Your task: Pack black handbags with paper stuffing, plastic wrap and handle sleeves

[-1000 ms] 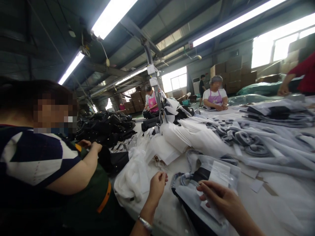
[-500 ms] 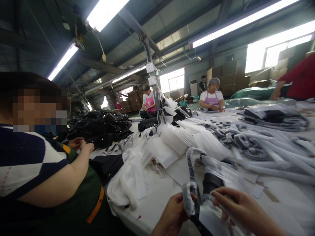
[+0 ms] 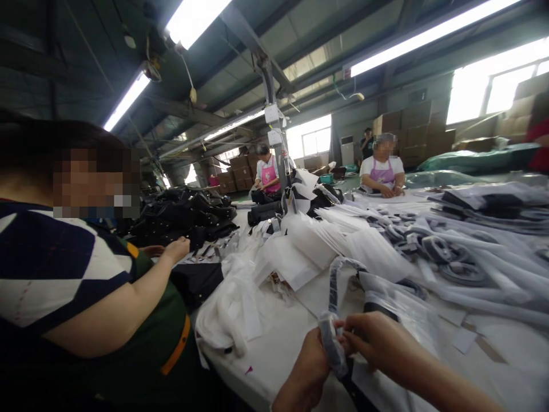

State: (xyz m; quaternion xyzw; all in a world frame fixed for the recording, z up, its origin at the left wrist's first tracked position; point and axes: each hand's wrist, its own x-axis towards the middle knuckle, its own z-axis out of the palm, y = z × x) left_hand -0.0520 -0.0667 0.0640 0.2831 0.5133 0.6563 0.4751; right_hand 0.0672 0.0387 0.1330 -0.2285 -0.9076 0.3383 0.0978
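At the bottom middle, my left hand (image 3: 309, 366) and my right hand (image 3: 372, 337) are both closed on a dark strap wrapped in clear plastic (image 3: 332, 343). The strap loops up from my fingers and back down to a plastic-bagged dark item (image 3: 394, 303) lying on the white table (image 3: 274, 349) just beyond my right hand. My fingers pinch the wrapped end of the strap between the two hands.
A co-worker sits close on my left, a hand (image 3: 175, 250) resting by a heap of black bags (image 3: 189, 214). White fabric bags (image 3: 300, 252) and plastic-wrapped straps (image 3: 450, 246) cover the table. Two more people work at the far end, with cardboard boxes (image 3: 407, 123) behind.
My left hand came off the table and joined my right on the wrapped strap, which has been lifted from the bagged item. The view shifted slightly.
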